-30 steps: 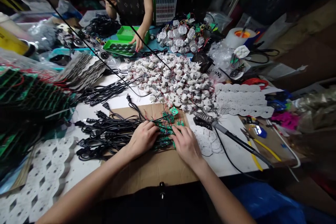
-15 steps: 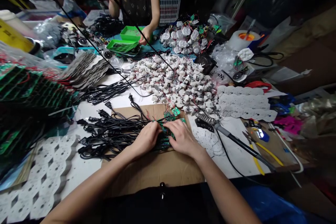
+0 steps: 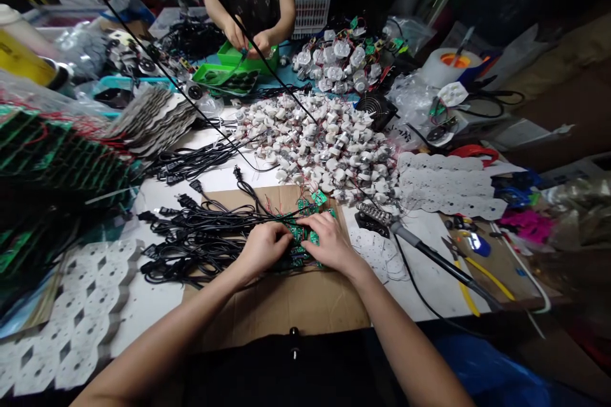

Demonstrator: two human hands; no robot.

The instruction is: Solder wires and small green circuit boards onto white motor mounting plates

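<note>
My left hand [image 3: 263,248] and my right hand [image 3: 329,243] rest close together on a cluster of small green circuit boards [image 3: 305,236] with red wires, lying on a brown cardboard sheet [image 3: 286,302]. Both hands have fingers curled onto the boards; the fingertips hide which board each one grips. A bundle of black power cords [image 3: 200,238] with plugs runs leftward from the boards. Just beyond the boards lies a large heap of small white motors [image 3: 329,146].
A soldering iron [image 3: 420,251] lies to the right on its coil stand, with yellow-handled cutters [image 3: 470,267] beside it. White perforated sheets [image 3: 71,324] lie at left and right. Green board stacks [image 3: 42,165] fill the left. A person across the table works at green trays [image 3: 233,70].
My two hands have drawn closer together over the green boards. The person opposite has brought both hands together at the green tray. The view has shifted slightly.
</note>
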